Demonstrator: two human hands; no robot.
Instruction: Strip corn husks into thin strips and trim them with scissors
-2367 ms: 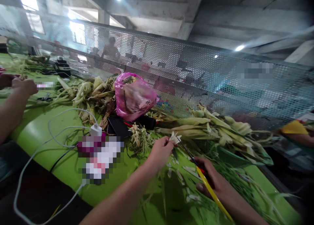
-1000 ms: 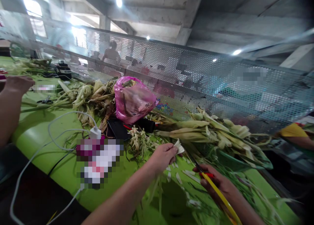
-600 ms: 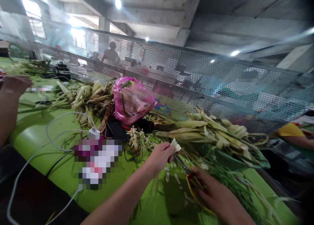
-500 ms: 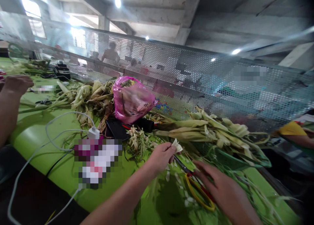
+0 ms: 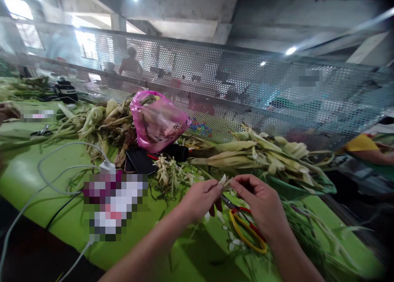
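Note:
My left hand point(image 5: 201, 198) is closed in a pinch on a small, pale piece of corn husk point(image 5: 224, 180) over the green table. Its other fingers curl underneath. At the piece's right side, my right hand point(image 5: 264, 204) pinches with thumb and forefinger. Just below both hands are scissors point(image 5: 246, 232) with one yellow and one red handle loop. Their blades point up and left and are partly hidden behind my left hand. White scraps point(image 5: 235, 244) lie scattered around the scissors.
Dried husks fill a green basket point(image 5: 285, 184) at right. A pink plastic bag point(image 5: 158, 124) stands near the perforated metal screen point(image 5: 240, 85). Cables run to a white charger point(image 5: 107, 168) at left, beside a dark phone point(image 5: 140, 161). Another person's arm point(image 5: 380, 154) shows at far right.
My right hand has come from beside the scissors' handles up and left to the husk piece. My left hand keeps its hold. The view has shifted slightly to the right.

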